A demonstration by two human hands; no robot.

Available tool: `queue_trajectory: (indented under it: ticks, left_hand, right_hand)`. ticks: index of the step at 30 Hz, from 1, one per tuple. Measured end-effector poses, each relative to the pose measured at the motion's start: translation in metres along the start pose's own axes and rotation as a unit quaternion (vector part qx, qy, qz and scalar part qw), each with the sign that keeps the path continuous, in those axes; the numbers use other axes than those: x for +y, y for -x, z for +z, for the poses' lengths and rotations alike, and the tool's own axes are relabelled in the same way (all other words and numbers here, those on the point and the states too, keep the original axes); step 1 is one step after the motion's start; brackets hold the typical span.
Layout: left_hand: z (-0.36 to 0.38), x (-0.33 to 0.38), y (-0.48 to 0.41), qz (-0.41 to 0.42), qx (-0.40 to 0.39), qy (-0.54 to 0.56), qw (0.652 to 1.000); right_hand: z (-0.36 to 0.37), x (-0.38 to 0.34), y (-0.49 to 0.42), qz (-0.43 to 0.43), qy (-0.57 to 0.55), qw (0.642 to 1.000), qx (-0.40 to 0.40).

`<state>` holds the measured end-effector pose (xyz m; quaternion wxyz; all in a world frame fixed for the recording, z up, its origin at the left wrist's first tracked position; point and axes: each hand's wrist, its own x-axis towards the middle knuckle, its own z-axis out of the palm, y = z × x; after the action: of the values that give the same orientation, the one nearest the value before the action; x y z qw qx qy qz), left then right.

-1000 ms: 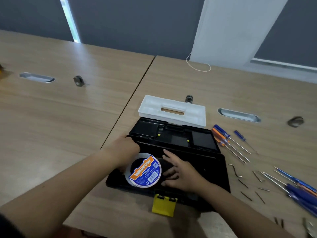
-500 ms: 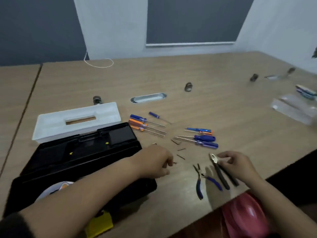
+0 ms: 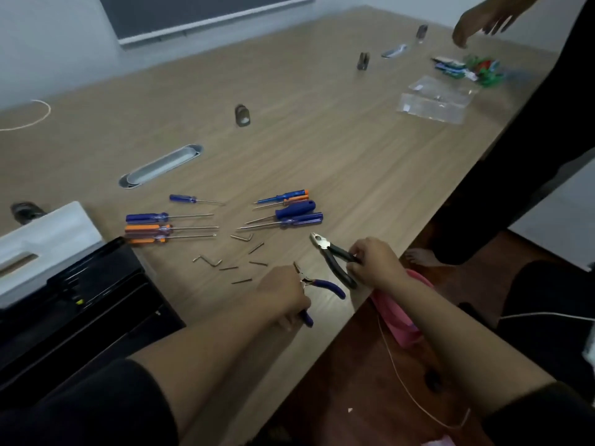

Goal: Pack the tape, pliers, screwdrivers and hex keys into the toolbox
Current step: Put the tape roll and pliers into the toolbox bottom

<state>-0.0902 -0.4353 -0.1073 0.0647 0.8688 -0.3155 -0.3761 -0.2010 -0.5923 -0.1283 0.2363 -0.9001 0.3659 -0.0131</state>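
**Two hands, two pairs of pliers**

From the head camera, a person leans over a long wooden table [image 3: 322,130]. The left hand [image 3: 283,294] is closed around the blue-handled pliers [image 3: 318,289]. One blue handle sticks out to the right of the hand, and the thin metal tip pokes up just past the knuckles. The right hand [image 3: 375,262] is closed around the black-handled pliers [image 3: 335,255]. Their silver nose points up and to the left, away from the hand. The handles look spread apart. Both pairs are near the front edge of the table, close to each other but not touching.

The black toolbox [image 3: 80,304] sits open at the left edge of the picture. A white tray [image 3: 48,233] lies just behind it. The tape cannot be seen here.

Two groups of screwdrivers lie flat on the table. The left group [image 3: 151,226] has blue and orange handles and sits just beside the toolbox. The right group [image 3: 293,209] lies above the pliers, with its tips pointing left.

Little metal hex keys [image 3: 209,262] are scattered between the screwdrivers and the hands.

Far off, at the top right, another person's hand [image 3: 479,17] hangs over the table near a clear plastic box [image 3: 434,99].
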Motion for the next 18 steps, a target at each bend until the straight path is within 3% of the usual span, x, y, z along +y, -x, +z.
queue_trajectory:
  ticks: [4, 9, 14, 18]
  left_hand:
    - [0.007, 0.000, 0.002, -0.034, -0.047, 0.081, 0.995]
    - [0.002, -0.015, 0.009, -0.021, -0.007, 0.105, 0.994]
    - [-0.031, -0.034, 0.037, 0.039, 0.076, 0.188, 0.978]
    - [-0.065, -0.066, 0.080, 0.067, 0.156, 0.262, 0.950]
  right_hand:
    - [-0.001, 0.005, -0.004, 0.018, 0.037, 0.999, -0.030]
    - [0.002, -0.003, -0.003, 0.025, 0.046, 0.998, -0.033]
    - [-0.007, -0.020, 0.004, -0.075, 0.028, 0.995, 0.062]
    - [-0.027, -0.078, 0.009, -0.192, 0.008, 0.978, 0.085]
